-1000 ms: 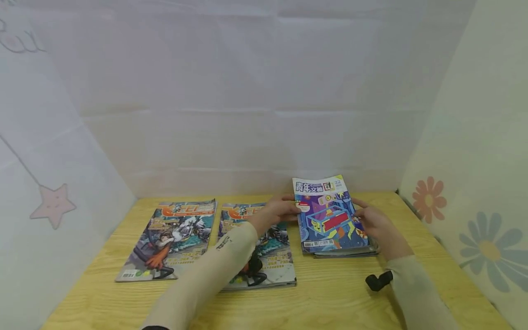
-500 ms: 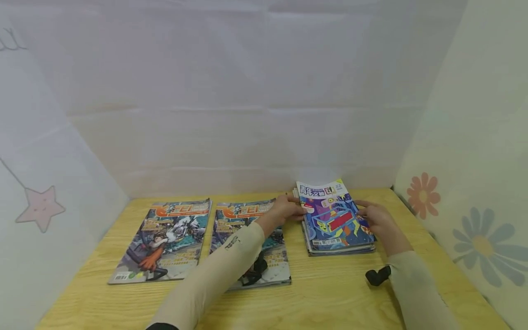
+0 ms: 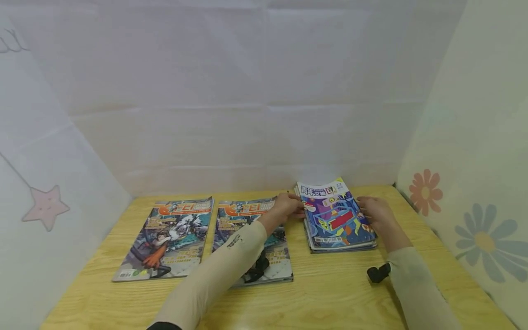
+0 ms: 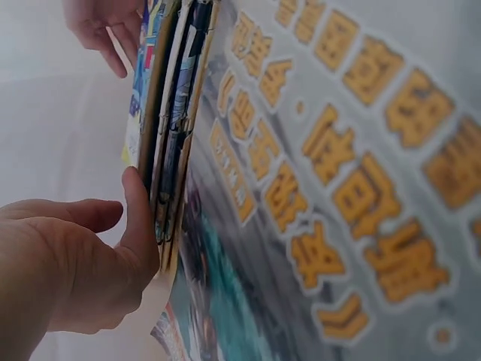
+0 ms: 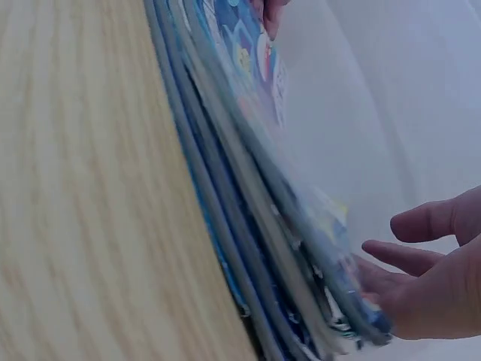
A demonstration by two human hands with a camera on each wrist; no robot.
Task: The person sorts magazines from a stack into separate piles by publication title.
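Observation:
A stack of several magazines (image 3: 335,220) lies at the right of the table, with a purple and blue cover on top. At its left side is my left hand (image 3: 286,207); in the left wrist view its extended fingers (image 4: 137,218) touch the layered edges (image 4: 171,128). Across the stack, my right hand (image 3: 377,215) has its fingers at the right edge. The right wrist view shows that hand (image 5: 440,282) with fingers spread and thumb apart, fingertips against or just beside the pile. Neither hand grips a magazine.
Two larger magazines with matching covers lie to the left: one at far left (image 3: 165,243), the other in the middle (image 3: 275,256), partly hidden by my left sleeve (image 3: 218,270). A pale cloth wall (image 3: 264,137) stands behind the wooden table (image 3: 321,298).
The top magazine, which sat askew over the ones below, has come down and lines up more closely with the pile. Both hands remain at its sides, and the view has shifted slightly.

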